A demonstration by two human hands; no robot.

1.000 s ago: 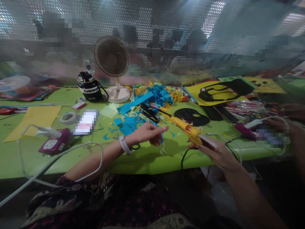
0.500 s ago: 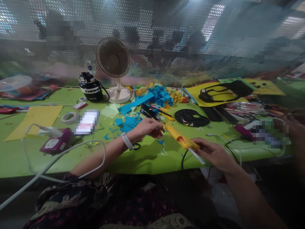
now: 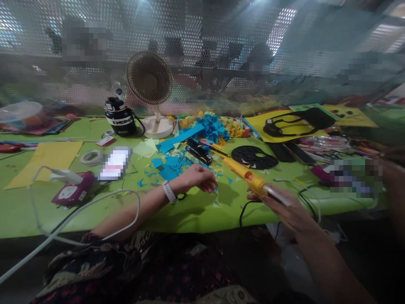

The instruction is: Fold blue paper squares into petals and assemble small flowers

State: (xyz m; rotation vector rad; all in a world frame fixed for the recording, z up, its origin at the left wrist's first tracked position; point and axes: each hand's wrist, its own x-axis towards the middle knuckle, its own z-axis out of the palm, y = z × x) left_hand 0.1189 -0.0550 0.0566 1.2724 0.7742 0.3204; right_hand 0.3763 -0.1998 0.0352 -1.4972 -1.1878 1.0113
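A yellow hot glue gun is in my right hand, its nozzle pointing away from me to the upper left. A clear glue stick juts from the gun's back end. My left hand, with a white watch on the wrist, hovers left of the gun with its fingers curled together. Whatever is between those fingertips, if anything, is hidden. Just beyond it lie a black stapler and blue paper cuttings. Small paper scraps lie below the fingers.
A fan and black jug stand at the back. A black palette lies right of centre. At left are a phone, tape roll, and purple power box with a looping white cable. Another person's arm reaches in at right.
The glue gun has shifted right and turned, its nozzle now pointing more away from me. My left hand has moved slightly down, with its fingers still curled.
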